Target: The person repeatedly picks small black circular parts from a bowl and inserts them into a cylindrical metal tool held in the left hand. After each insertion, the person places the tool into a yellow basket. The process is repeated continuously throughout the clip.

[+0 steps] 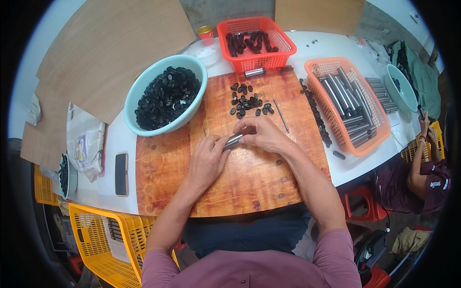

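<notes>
At the middle of the scene, a person's left hand (207, 156) has its grip closed around a short, shiny grey metal tube (234, 141), while the right hand (263, 134) pinches its right end between thumb and fingers. The fingers hide part of the tube; I cannot tell whether anything else is tucked in the right grip. The tube is held above a reddish-brown wooden board (168, 177) on the white surface (345, 165).

There is plenty around them. Just far of the hands lie scattered small black oval pieces (247, 102), crowding the board's far middle, and a thin grey metal rod (281, 116) slants beside them to the right. A big pale-turquoise round bowl (196, 110), heaped with more such pieces, covers the board's far left corner. A red plastic basket (261, 61) of black parts stands beyond the far edge. On the right, a row of small black pieces (314, 113) runs between the board and a salmon-orange plastic basket (372, 144) full of grey metal tubes (343, 96). A dark rectangular phone (121, 174) lies left of the board; a co-worker in a maroon shirt (408, 187) sits at the far right.
</notes>
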Action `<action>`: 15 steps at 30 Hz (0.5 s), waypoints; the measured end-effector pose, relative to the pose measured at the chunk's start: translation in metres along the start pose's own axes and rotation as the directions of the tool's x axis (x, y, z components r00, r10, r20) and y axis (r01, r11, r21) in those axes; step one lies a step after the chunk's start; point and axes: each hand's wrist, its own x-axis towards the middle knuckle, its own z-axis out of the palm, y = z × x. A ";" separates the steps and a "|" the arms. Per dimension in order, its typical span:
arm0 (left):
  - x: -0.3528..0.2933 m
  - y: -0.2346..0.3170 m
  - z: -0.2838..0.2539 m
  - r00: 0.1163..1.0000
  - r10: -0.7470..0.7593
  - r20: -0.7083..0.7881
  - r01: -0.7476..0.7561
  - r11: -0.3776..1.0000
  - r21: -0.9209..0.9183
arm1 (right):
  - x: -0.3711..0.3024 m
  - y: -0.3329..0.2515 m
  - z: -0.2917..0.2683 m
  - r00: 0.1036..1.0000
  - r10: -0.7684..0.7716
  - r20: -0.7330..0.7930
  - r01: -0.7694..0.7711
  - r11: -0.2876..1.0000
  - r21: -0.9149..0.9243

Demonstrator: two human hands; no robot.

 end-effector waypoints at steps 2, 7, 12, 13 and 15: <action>0.000 0.001 -0.001 1.000 -0.003 -0.003 0.003 0.999 -0.033 | 0.000 0.002 0.000 1.000 -0.007 0.015 0.007 1.000 0.000; 0.001 0.001 -0.004 0.997 -0.068 0.039 0.070 0.996 -0.061 | 0.001 0.006 0.000 0.999 -0.008 0.034 0.007 1.000 0.012; 0.006 0.002 -0.010 0.997 -0.031 0.077 0.032 0.999 -0.009 | 0.002 0.005 -0.001 0.996 0.052 0.073 -0.051 0.999 -0.015; 0.007 0.001 -0.010 0.997 -0.023 0.071 0.025 0.999 -0.022 | 0.002 0.001 -0.002 0.994 0.063 0.086 -0.061 0.998 -0.024; 0.006 -0.001 -0.010 0.998 -0.007 0.057 0.010 0.999 -0.047 | 0.004 -0.003 0.002 0.998 0.051 0.049 -0.050 0.998 -0.030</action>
